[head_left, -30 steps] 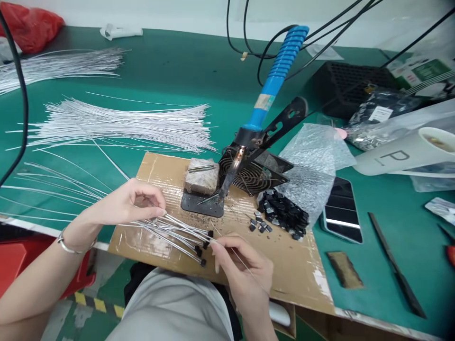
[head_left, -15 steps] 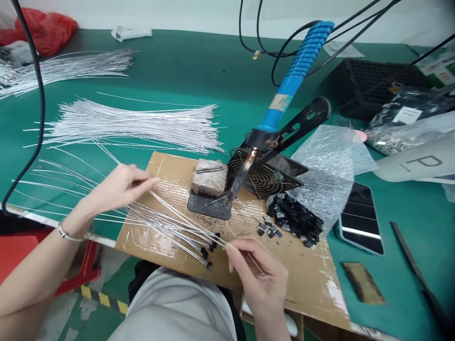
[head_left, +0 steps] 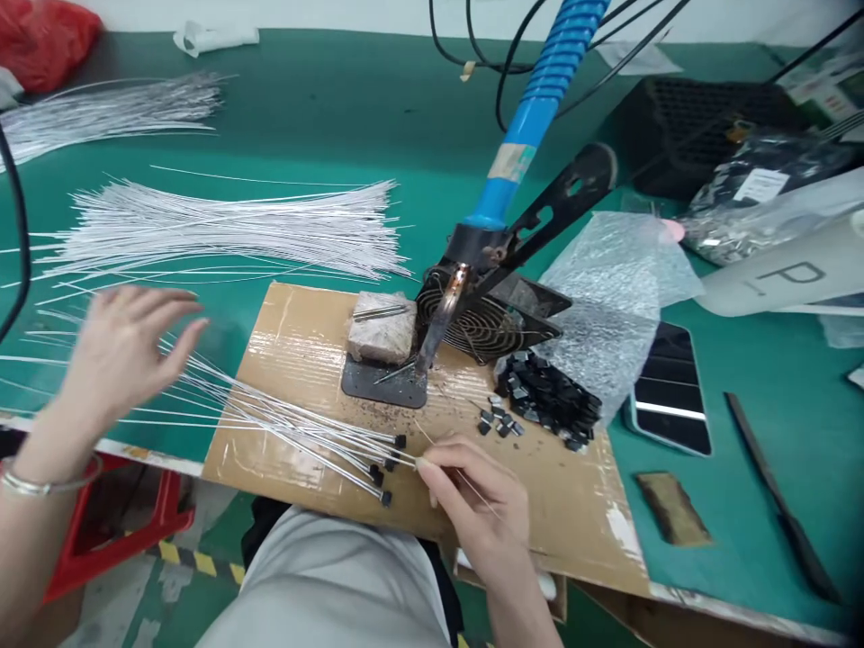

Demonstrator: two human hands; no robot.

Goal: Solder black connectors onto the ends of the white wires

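My right hand (head_left: 476,490) pinches the end of a thin white wire (head_left: 403,459) between thumb and forefinger, over the cardboard's front part. A fine strand also runs through its fingers. My left hand (head_left: 131,346) is raised at the left with fingers apart, holding nothing, above loose wire tails. Several white wires (head_left: 297,421) with small black ends (head_left: 376,474) lie across the cardboard (head_left: 297,333) beside my right hand. Behind them a blue-handled soldering iron (head_left: 503,184) leans in a black stand, its tip over a dark metal plate (head_left: 384,385).
A large bundle of white wires (head_left: 229,225) lies behind my left hand. Right of the iron are a pile of black connectors (head_left: 550,396), bubble wrap (head_left: 600,306) and a phone (head_left: 671,387). A dark flat tool (head_left: 776,490) and a brown pad (head_left: 673,508) lie farther right.
My left hand has moved left, away from the wires over the cardboard, and its fingers have spread. My right hand still pinches the wire end. The whole view has shifted slightly.
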